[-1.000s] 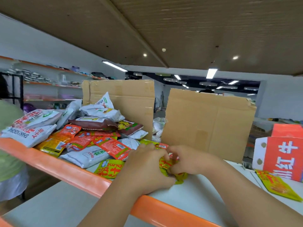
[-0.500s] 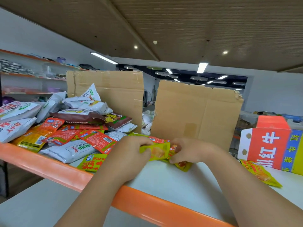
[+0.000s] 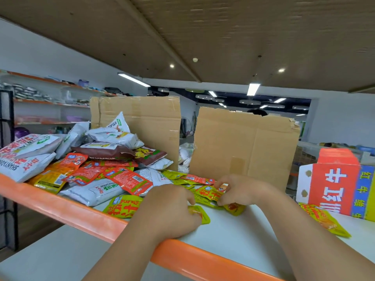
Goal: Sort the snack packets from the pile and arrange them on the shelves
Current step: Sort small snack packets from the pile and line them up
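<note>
1. Change since half a second ago: the left hand (image 3: 169, 211) has come down and nearer. The flat yellow packet (image 3: 200, 214) it held up between the hands now lies on the white shelf (image 3: 233, 236).
2. Left hand: fingers are curled over the near-left end of the flat yellow packet and hold it against the shelf. The far-right end of the packet shows beyond the knuckles.
3. Right hand (image 3: 243, 189): thumb and fingers pinch the right end of the printed yellow packet (image 3: 210, 194). This packet lies on top of the yellow stack (image 3: 205, 201).
4. Yellow stack: located between the two hands, just beyond the flat yellow packet.
5. Pile (image 3: 97, 159): occupies the left part of the shelf. It contains white, brown, orange-red and yellow packets that overlap one another.
6. Front yellow packet (image 3: 123, 206): lies at the near edge of the pile, just left of the left hand and close to the orange rail (image 3: 60, 205).
7. Orange rail: runs along the near edge of the shelf. Both forearms cross over it.
8. Left cardboard sheet (image 3: 146, 120): stands upright behind the pile.
9. Right cardboard sheet (image 3: 243, 147): stands upright behind the right hand, with a gap between the two sheets.
10. Red carton (image 3: 332, 183): stands on the shelf at far right.
11. Stray yellow packet (image 3: 322, 220): lies flat in front of the red carton, well apart from the yellow stack.
</note>
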Demonstrator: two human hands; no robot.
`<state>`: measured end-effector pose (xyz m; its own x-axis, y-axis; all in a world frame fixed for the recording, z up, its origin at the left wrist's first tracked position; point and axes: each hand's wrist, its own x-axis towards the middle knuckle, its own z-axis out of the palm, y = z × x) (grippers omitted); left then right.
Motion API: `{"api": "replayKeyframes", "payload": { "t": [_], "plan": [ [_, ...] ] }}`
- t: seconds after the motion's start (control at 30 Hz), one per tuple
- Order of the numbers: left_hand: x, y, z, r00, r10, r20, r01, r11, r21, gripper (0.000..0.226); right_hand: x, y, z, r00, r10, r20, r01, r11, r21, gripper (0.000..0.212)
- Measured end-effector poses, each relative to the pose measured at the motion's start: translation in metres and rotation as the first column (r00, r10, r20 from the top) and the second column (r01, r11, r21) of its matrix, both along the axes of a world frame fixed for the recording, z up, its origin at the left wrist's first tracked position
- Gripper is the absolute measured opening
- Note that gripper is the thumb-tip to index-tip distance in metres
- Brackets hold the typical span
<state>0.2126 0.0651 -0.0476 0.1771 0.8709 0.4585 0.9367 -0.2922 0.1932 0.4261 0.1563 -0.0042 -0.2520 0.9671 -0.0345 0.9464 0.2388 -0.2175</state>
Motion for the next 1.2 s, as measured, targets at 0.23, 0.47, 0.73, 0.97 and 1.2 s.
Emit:
{"api": "replayKeyframes", "payload": {
  "t": [0.23,0.47,0.73,0.97,1.2],
  "plan": [
    [0.001,0.007,0.006,0.968,-0.247,0.046,0.250,0.966,-0.066,0.034,0.003,0.007,0.002,1.000,0.000,-0.024,0.000,1.000,0.010,0.052],
    [0.000,0.007,-0.002,0.982,-0.176,0.065,0.180,0.982,-0.051,0.029,0.004,0.008,0.000,1.000,0.007,-0.025,-0.007,1.000,-0.018,0.051],
    [-0.001,0.008,-0.003,0.992,-0.115,0.058,0.119,0.991,-0.067,0.044,0.002,0.009,-0.001,0.999,0.046,0.015,-0.046,0.999,-0.015,0.061],
    [0.000,0.007,0.000,0.985,-0.126,0.119,0.126,0.992,0.001,0.043,-0.003,0.007,-0.003,0.995,0.073,0.061,-0.074,0.997,0.011,0.066],
    [0.005,0.002,0.002,0.987,-0.137,0.087,0.139,0.990,-0.018,0.041,-0.004,0.008,-0.009,0.996,0.066,0.055,-0.067,0.997,0.029,0.060]
  ]
}}
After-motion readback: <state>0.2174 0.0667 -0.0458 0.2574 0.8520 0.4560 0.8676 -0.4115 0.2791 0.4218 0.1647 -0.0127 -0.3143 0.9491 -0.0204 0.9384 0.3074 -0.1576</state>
